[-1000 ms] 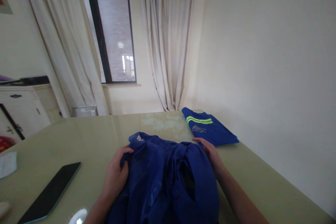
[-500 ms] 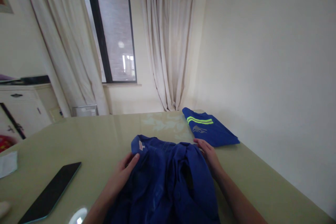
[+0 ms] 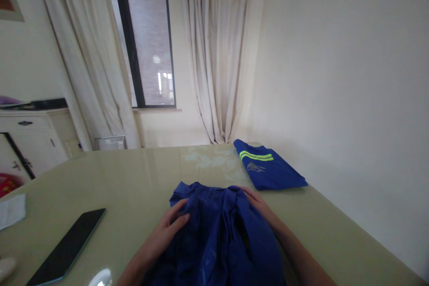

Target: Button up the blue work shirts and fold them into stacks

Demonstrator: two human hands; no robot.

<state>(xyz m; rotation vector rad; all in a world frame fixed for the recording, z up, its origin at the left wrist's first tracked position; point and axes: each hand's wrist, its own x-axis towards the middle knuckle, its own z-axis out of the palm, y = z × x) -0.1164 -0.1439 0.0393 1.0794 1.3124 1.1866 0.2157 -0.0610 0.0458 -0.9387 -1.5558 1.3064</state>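
A crumpled blue work garment lies bunched on the table in front of me, its folds running toward me. At its left upper edge, my left hand grips the cloth between thumb and fingers. My right hand holds the right upper edge; its fingertips are partly hidden by the cloth. Beyond my right hand lies a folded blue garment with a yellow-green reflective stripe and a grey print, touched by neither hand.
On the left of the pale green table rest a dark flat tablet-like device, a white cloth or paper and a shiny white round object. A wall borders the table's right side. Curtains hang behind.
My left hand has shifted right and inward, folding the garment's left edge over so the white label no longer shows. My right hand has moved slightly left and lower, staying on the cloth.
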